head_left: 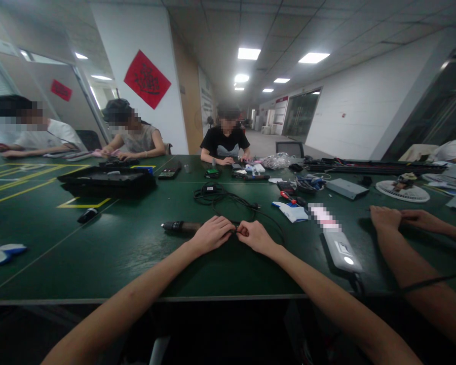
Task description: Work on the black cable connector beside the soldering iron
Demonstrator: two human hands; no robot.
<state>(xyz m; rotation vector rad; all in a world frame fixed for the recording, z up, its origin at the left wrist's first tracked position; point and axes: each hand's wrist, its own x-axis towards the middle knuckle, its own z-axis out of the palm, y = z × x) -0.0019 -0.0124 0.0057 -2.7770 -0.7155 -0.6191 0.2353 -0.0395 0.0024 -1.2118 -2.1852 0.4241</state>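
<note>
A dark power drill (180,226) lies on its side on the green table, its chuck pointing left. My left hand (214,233) is closed over the drill's right-hand end, with the fingers bent down around it. Close beside it, my right hand (256,236) is closed in a pinch at that same end. Something small and dark shows between the two hands, too small to name. Behind them lies a black cable (228,196) in loose loops with an adapter block (209,188).
A power strip (342,248), a glove (293,212) and a red-handled screwdriver (288,197) lie to the right. A co-worker's hands (385,218) rest farther right. A black tray (108,177) stands at left. Across the table several people sit working.
</note>
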